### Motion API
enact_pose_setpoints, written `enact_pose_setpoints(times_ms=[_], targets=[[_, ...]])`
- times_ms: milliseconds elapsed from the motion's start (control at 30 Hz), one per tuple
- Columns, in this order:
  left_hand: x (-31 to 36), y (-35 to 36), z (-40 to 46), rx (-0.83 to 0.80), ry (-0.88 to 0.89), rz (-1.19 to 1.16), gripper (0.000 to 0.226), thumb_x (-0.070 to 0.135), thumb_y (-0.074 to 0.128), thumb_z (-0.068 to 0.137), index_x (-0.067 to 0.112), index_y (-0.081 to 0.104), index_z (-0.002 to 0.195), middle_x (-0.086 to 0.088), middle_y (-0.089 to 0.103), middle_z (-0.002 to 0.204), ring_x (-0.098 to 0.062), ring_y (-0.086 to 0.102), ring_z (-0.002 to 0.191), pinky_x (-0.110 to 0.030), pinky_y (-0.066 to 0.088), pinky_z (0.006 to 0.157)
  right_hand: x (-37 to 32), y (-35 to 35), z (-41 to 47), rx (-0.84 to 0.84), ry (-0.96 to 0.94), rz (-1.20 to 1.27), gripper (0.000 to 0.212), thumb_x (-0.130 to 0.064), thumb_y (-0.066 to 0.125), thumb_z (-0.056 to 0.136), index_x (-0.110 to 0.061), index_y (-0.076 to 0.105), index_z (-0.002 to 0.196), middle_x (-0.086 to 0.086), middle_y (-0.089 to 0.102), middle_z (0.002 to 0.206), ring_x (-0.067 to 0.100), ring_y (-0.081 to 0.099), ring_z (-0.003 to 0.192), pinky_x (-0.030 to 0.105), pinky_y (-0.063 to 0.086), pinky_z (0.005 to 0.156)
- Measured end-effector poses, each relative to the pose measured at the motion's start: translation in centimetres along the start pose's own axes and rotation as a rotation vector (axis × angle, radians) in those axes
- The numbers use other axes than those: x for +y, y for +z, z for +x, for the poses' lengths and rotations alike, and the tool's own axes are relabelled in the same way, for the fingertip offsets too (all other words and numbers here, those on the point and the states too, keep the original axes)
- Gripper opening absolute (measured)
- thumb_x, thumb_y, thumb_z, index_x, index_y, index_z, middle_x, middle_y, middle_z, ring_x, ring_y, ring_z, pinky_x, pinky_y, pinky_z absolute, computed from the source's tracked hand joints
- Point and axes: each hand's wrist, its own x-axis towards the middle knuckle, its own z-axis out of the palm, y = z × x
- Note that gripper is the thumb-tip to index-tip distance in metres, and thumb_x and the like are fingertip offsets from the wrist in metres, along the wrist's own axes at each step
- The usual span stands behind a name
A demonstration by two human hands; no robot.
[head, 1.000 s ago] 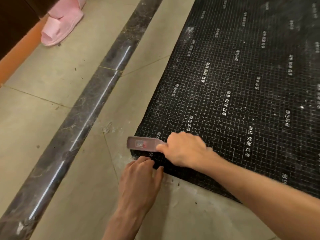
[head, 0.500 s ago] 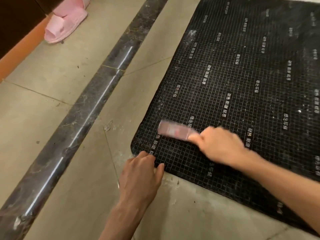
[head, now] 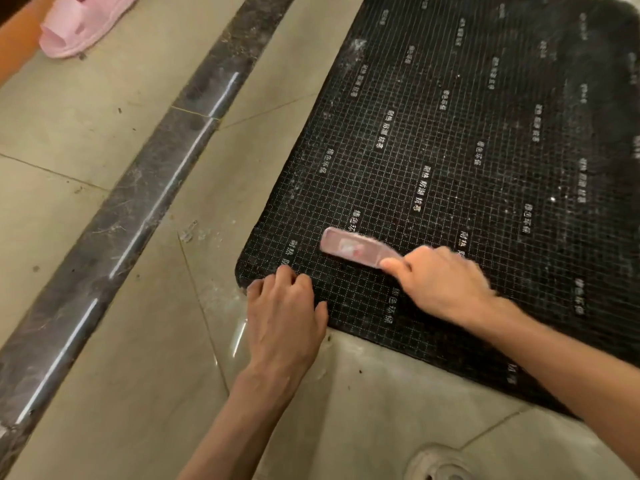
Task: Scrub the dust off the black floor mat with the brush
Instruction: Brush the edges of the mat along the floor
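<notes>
Down at frame centre, my right hand (head: 440, 282) grips one pink brush (head: 349, 249) on the black floor mat (head: 485, 150). My left hand (head: 285, 317) presses flat, fingers together, on the mat's lower-left corner. One pink slipper (head: 81, 24) lies upper left.

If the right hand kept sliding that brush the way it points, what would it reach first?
Probably the mat's left edge. The right hand aims the brush left, over bare mat; beyond lies the tiled floor.

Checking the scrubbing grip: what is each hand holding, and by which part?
The right hand grips the brush by its handle end. The left hand holds nothing; its fingers press the mat corner.
</notes>
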Motion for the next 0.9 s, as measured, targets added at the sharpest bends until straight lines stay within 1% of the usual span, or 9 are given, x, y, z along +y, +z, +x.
enact_pose_setpoints(times_ms=[133, 200, 300, 367, 500, 567, 667, 733, 900], targets=[[0.2, -0.2, -0.4, -0.005, -0.004, 0.043, 0.023, 0.039, 0.065, 0.089, 0.024, 0.063, 0.106, 0.004, 0.058, 0.111, -0.015, 0.057, 0.103, -0.04, 0.035, 0.108, 2.4, -1.4, 0.0, 0.077, 0.174, 0.044, 0.058, -0.06, 0.034, 0.1, -0.015, 0.062, 0.076, -0.001, 0.063, 0.065, 0.013, 0.059, 0.052, 0.022, 0.038, 0.043], [0.3, -0.2, -0.3, -0.002, 0.0, 0.059, 0.021, 0.039, 0.065, 0.088, 0.025, 0.061, 0.103, 0.005, 0.056, 0.109, -0.014, 0.057, 0.101, -0.039, 0.034, 0.108, 0.4, 0.3, -1.8, 0.011, 0.122, 0.058, 0.056, -0.058, 0.033, 0.101, -0.017, 0.062, 0.078, -0.003, 0.06, 0.064, 0.009, 0.053, 0.048, 0.024, 0.039, 0.039], [0.2, -0.1, -0.2, -0.004, -0.003, 0.071, 0.021, 0.041, 0.064, 0.088, 0.025, 0.058, 0.1, 0.008, 0.053, 0.104, -0.012, 0.056, 0.098, -0.038, 0.034, 0.108, -1.6, 3.1, -4.7, -0.073, -0.059, 0.072, 0.054, -0.058, 0.031, 0.101, -0.02, 0.058, 0.073, -0.005, 0.063, 0.065, 0.009, 0.056, 0.049, 0.029, 0.053, 0.045], [0.1, -0.1, -0.1, 0.003, -0.001, 0.076, 0.022, 0.043, 0.066, 0.087, 0.026, 0.057, 0.097, 0.009, 0.053, 0.102, -0.011, 0.056, 0.097, -0.038, 0.034, 0.107, 0.6, 1.8, -3.4, -0.01, 0.035, 0.068, 0.062, -0.065, 0.029, 0.098, -0.018, 0.06, 0.071, -0.003, 0.063, 0.064, 0.012, 0.058, 0.052, 0.031, 0.054, 0.05], [0.3, -0.2, -0.2, 0.002, -0.003, 0.092, 0.024, 0.045, 0.069, 0.086, 0.026, 0.059, 0.097, 0.009, 0.054, 0.102, -0.011, 0.056, 0.095, -0.039, 0.034, 0.108, 5.8, -2.5, -1.4, 0.112, 0.332, 0.149, 0.058, -0.059, 0.033, 0.101, -0.015, 0.062, 0.075, 0.005, 0.065, 0.07, 0.015, 0.055, 0.054, 0.025, 0.036, 0.049], [0.5, -0.2, -0.2, -0.003, 0.0, 0.1, 0.024, 0.043, 0.069, 0.086, 0.025, 0.06, 0.097, 0.007, 0.056, 0.103, -0.012, 0.058, 0.096, -0.041, 0.035, 0.108, 5.1, -1.4, -2.3, 0.096, 0.289, 0.134, 0.058, -0.058, 0.032, 0.101, -0.014, 0.061, 0.076, 0.002, 0.063, 0.068, 0.014, 0.055, 0.053, 0.025, 0.036, 0.047], [0.9, 0.1, -0.1, 0.016, -0.003, 0.105, 0.027, 0.045, 0.07, 0.084, 0.024, 0.063, 0.099, 0.004, 0.058, 0.104, -0.016, 0.059, 0.097, -0.043, 0.035, 0.105, 1.4, 2.5, -5.1, 0.008, 0.132, 0.135, 0.056, -0.06, 0.03, 0.1, -0.019, 0.061, 0.077, -0.003, 0.064, 0.067, 0.013, 0.059, 0.053, 0.031, 0.05, 0.047], [1.6, 0.4, 0.0, 0.024, 0.015, 0.097, 0.034, 0.049, 0.069, 0.084, 0.023, 0.064, 0.105, 0.004, 0.06, 0.109, -0.017, 0.058, 0.102, -0.044, 0.036, 0.103, 1.9, 3.5, -5.9, 0.037, 0.101, 0.13, 0.056, -0.061, 0.03, 0.1, -0.023, 0.059, 0.071, -0.007, 0.062, 0.061, 0.009, 0.059, 0.05, 0.029, 0.054, 0.049], [3.4, 1.1, -0.6, 0.001, 0.107, 0.062, 0.039, 0.054, 0.068, 0.084, 0.023, 0.064, 0.108, 0.006, 0.059, 0.109, -0.016, 0.055, 0.104, -0.043, 0.034, 0.104, 9.6, 2.8, -8.6, 0.134, 0.381, 0.19, 0.064, -0.067, 0.029, 0.097, -0.021, 0.061, 0.066, -0.006, 0.062, 0.062, 0.014, 0.059, 0.058, 0.032, 0.047, 0.055]])
